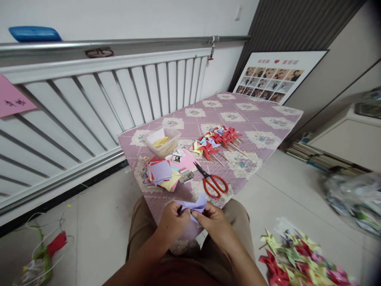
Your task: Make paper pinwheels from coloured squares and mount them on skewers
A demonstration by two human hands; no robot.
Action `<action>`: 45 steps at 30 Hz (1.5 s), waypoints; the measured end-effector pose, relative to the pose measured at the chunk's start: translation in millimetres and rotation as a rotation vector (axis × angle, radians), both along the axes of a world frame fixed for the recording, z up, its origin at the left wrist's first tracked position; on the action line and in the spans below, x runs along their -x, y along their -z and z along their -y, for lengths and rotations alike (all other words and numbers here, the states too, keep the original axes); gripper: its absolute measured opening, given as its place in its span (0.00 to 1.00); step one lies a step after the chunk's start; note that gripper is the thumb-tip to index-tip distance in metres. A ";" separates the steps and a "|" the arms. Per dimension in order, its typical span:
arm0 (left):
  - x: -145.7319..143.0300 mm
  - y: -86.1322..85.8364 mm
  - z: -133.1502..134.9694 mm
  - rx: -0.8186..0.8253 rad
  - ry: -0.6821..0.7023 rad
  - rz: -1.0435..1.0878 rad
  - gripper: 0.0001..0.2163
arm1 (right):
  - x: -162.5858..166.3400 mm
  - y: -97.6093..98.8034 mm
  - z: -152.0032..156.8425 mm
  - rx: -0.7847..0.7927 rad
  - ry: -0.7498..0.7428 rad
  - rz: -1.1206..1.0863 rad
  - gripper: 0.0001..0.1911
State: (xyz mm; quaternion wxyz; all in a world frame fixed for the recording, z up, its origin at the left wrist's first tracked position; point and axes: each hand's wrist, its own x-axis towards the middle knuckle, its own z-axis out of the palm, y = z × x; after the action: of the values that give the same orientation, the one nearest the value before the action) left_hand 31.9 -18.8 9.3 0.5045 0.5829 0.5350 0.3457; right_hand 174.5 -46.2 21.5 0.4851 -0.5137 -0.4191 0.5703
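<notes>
Between my two hands, above the near corner of the table, is a folded piece of lavender paper [196, 204]. My left hand [175, 217] pinches its left side, and my right hand [212, 216] grips the right side with the thumb near the middle. A small dark spot shows at the paper's centre; what it is I cannot make out. Just beyond lie scissors [212, 183] with red-orange handles, blades pointing away to the left. Left of them are a small box of pins [186, 176] and a stack of coloured paper squares [160, 171].
A clear plastic box [162, 141] holds thin yellow sticks. Finished paper pinwheels [218, 141] lie in a pile on the flowered tablecloth [253, 113]. More pinwheels [300, 258] are on the floor at right. A white radiator [119, 91] borders the table's left side.
</notes>
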 end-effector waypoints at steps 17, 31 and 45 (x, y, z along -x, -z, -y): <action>2.0 -10.3 1.6 -0.087 0.039 -0.047 0.06 | -3.9 -6.8 0.1 0.064 0.002 -0.052 0.17; 0.6 -6.7 2.6 -0.167 -0.015 -0.092 0.07 | -3.2 27.3 -6.4 0.099 -0.062 -0.189 0.13; -1.0 7.3 2.8 -0.202 -0.042 -0.127 0.08 | 3.7 22.3 -4.3 0.066 -0.003 -0.227 0.17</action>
State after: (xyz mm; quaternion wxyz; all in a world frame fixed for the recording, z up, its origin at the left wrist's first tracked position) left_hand 32.8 -21.6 2.1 0.4009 0.6402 0.5401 0.3710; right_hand 170.8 -41.9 -0.7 0.5114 -0.4606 -0.3432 0.6392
